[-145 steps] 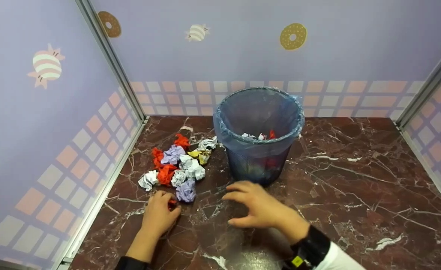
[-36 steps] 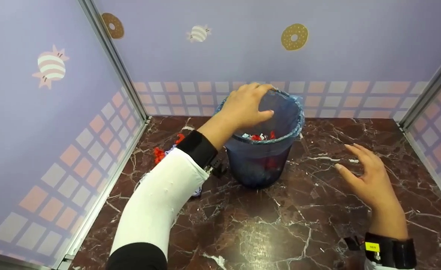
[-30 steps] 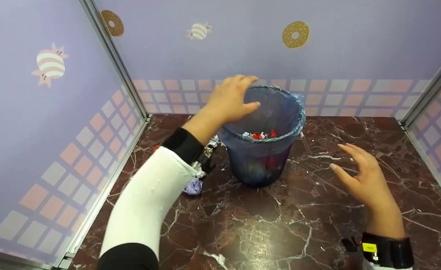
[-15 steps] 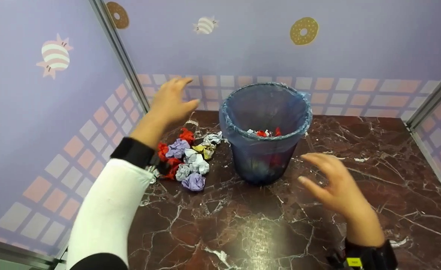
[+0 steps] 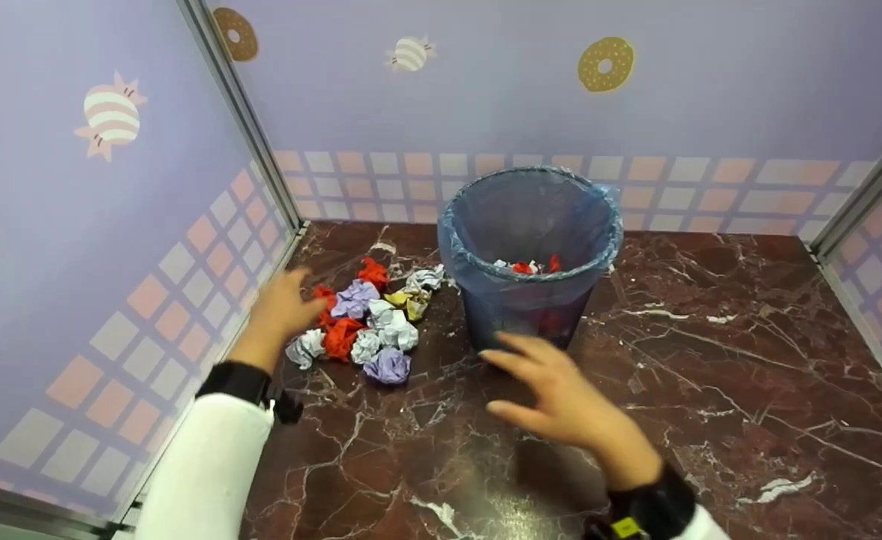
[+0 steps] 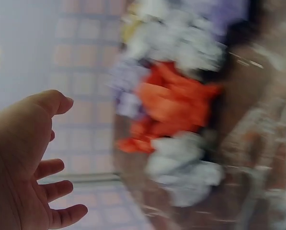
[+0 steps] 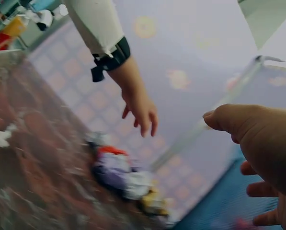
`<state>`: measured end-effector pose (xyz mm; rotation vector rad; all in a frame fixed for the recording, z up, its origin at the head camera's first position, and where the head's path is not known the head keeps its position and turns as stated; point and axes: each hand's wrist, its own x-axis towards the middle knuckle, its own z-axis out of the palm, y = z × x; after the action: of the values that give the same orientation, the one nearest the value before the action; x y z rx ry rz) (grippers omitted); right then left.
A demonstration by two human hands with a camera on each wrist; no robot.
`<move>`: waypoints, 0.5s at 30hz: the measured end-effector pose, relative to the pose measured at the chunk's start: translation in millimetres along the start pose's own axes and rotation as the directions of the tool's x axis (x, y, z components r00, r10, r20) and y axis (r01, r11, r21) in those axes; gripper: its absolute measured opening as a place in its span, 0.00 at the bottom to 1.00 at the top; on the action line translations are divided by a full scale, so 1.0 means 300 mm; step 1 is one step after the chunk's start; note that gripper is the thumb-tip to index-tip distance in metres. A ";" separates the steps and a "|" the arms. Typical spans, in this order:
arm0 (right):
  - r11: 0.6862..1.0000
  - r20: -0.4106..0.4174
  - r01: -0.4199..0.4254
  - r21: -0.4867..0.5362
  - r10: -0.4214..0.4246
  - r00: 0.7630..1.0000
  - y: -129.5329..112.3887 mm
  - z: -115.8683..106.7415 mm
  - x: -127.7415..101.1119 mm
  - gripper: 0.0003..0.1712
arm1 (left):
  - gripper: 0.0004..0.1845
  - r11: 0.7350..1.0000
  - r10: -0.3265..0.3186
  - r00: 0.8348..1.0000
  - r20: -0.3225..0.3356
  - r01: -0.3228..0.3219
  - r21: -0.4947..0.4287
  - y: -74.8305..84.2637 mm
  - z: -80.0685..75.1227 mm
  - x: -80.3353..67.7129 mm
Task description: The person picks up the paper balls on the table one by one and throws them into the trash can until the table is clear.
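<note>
Nearest the camera, at about five o'clock on the dark red marble tabletop (image 5: 711, 360), the right hand (image 5: 561, 394) has swung in from the right side and hovers with fingers spread, holding nothing. At nine o'clock the left hand (image 5: 283, 307) has dropped from above the bin, fingers loosely open and empty (its paper seems delivered), beside the heap of crumpled coloured paper balls (image 5: 370, 322). Farthest, at twelve o'clock, stands the blue-lined round waste bin (image 5: 486, 225).

The dark red marble table (image 5: 711, 360) has a blue bin (image 5: 529, 259) with a bag liner standing near the back, plus a heap of crumpled paper balls (image 5: 366, 319) just left of it.
</note>
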<state>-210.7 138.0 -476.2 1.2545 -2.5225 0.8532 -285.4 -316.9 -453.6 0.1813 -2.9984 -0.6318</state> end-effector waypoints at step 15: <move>0.998 0.181 -0.003 0.062 -0.009 0.983 -0.015 0.198 0.060 0.37 | 0.30 0.997 -0.055 0.998 -0.016 0.056 0.060 -0.136 0.216 -0.076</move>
<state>-213.9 89.6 -515.2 1.4153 -2.6514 0.8588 -265.0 -325.2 -530.4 0.2724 -3.0101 -0.5428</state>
